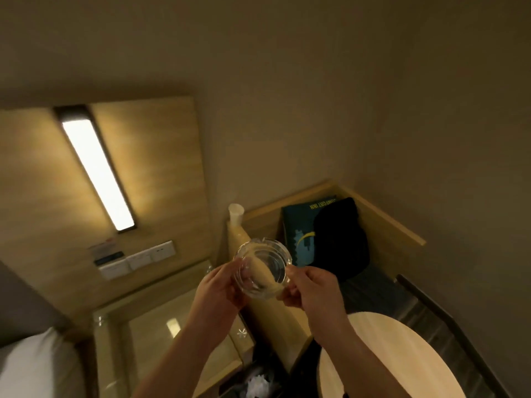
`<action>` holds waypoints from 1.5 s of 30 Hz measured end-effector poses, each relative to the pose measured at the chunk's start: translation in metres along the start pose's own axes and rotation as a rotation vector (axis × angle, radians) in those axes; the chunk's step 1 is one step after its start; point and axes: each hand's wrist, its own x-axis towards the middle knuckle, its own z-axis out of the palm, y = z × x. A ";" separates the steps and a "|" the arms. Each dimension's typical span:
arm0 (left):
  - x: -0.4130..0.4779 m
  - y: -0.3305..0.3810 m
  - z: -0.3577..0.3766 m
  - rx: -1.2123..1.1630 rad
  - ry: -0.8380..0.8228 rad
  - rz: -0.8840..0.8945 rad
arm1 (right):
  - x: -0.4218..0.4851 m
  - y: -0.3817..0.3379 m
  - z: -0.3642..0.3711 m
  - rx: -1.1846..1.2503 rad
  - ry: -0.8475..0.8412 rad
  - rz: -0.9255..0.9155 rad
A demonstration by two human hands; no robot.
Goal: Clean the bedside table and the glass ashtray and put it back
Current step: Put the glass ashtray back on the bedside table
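Observation:
I hold the clear glass ashtray up in the air with both hands, its round rim tilted toward me. My left hand grips its left edge and my right hand grips its right edge. Something pale, perhaps a cloth or tissue, shows against the glass, but I cannot tell what it is. The bedside table with a glossy glass top lies below my left forearm, next to the bed.
A white paper cup stands on a wooden partition. Behind it a bench holds a dark cushion and a black bag. A round wooden table is at lower right, a bin with white litter below, a white pillow at left.

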 end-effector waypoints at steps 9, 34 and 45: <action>0.006 0.100 -0.129 -0.037 0.166 0.136 | 0.018 -0.002 0.170 -0.013 -0.202 0.010; 0.085 0.159 -0.430 -0.086 0.638 0.164 | 0.092 0.118 0.495 -0.148 -0.565 0.251; 0.216 0.006 -0.545 0.156 0.799 -0.019 | 0.205 0.310 0.530 -0.357 -0.569 0.380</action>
